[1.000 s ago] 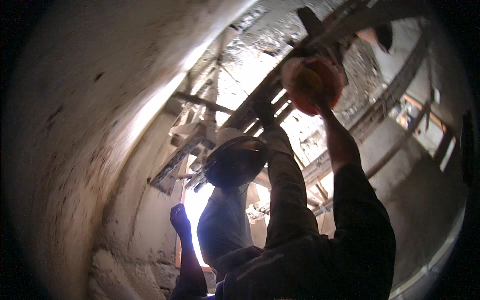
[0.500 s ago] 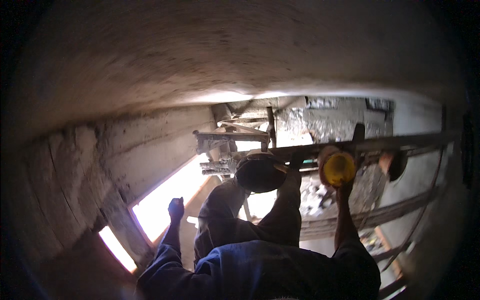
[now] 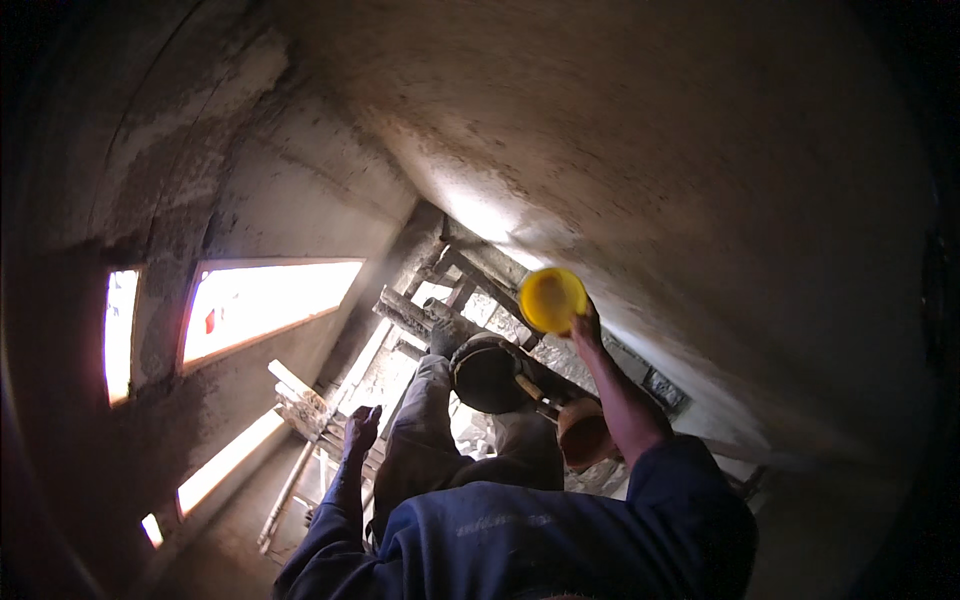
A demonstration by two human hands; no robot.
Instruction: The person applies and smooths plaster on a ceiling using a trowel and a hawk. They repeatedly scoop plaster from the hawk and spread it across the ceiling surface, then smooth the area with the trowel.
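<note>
Head cam shows my right hand [image 3: 586, 325] closed on the lower-right edge of a yellow bowl [image 3: 548, 298], so the bowl sits up and left of that grip. Looks basically round from up here, so no long axis to speak of. Wall [image 3: 690, 200] rises off past it to the right; honestly can't tell how near. Black bucket [image 3: 485, 378] is left of the bowl and closer to my body, with an orange-brown container [image 3: 585, 435] just beside it on the right. Left hand [image 3: 362, 428] is way off left, well apart from the bowl, too dark to say whether it's open or closed.
</note>
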